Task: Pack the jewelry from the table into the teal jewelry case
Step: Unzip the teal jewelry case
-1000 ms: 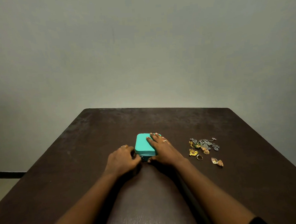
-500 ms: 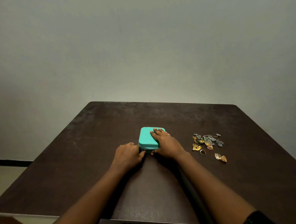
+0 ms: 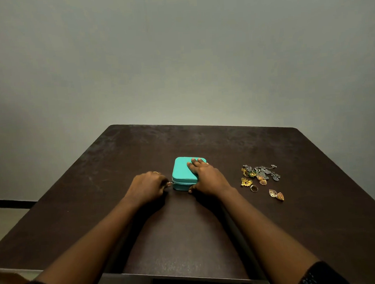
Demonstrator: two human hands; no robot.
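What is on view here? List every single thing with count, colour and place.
case: 1, teal, lid down, mid-table
jewelry heap: 1 tangle, silver-grey and gold, right of the case
flower piece: 1, gold, at the heap's near edge
ring: 1, gold, just nearer than the heap
leaf earrings: 2, gold, touching, nearest and rightmost
table: 1, dark brown
wall: 1, grey, behind the table
left hand: 1, pinches the zipper pull at the case's near left corner
right hand: 1, rests on the case's lid

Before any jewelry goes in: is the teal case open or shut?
Shut. The teal case has its lid flat on the base; the right hand rests on it, the left hand pinches the zipper pull.
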